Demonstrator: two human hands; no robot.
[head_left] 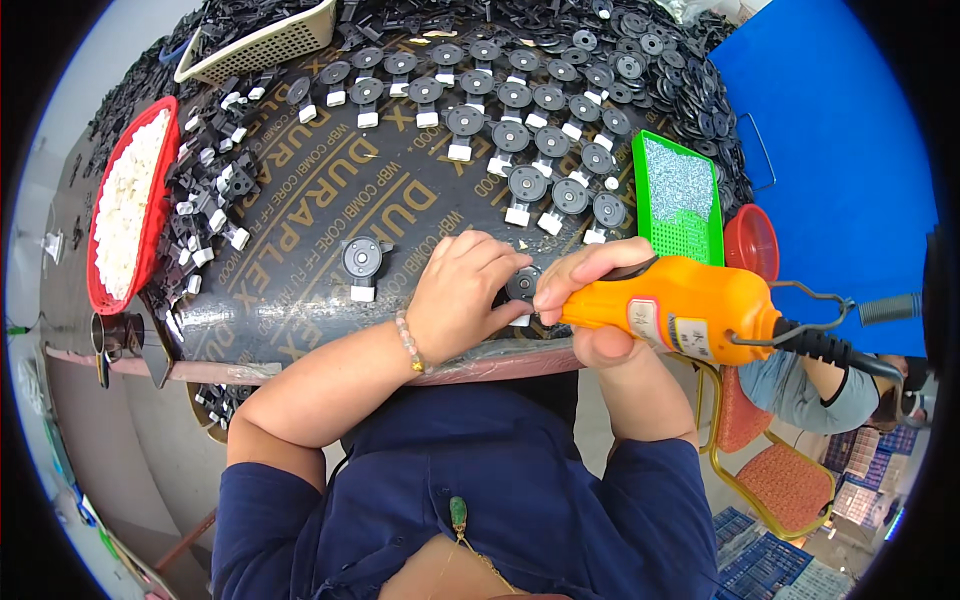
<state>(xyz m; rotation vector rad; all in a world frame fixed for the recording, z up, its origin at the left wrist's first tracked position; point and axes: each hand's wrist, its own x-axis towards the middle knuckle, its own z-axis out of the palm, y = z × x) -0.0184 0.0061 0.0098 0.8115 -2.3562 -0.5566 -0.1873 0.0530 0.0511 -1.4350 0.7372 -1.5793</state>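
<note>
My right hand [600,290] is wrapped round an orange electric screwdriver [690,310], which lies nearly level with its cord end to the right. The screwdriver's tip is hidden behind my fingers. At the table's near edge, a black disc-shaped part with a white block [521,284] sits under the fingers of both hands. My left hand [462,285] steadies that part, thumb and fingers curled about it. To the left of this hand, another black disc part with a white block [361,262] stands alone on the table.
Rows of similar disc parts [510,137] cover the table's far middle. A red basket of small white pieces [130,210] stands left, beside loose black-and-white parts [215,200]. A green tray of screws [680,190] and a red bowl [750,243] are right. Black discs [640,60] pile up behind.
</note>
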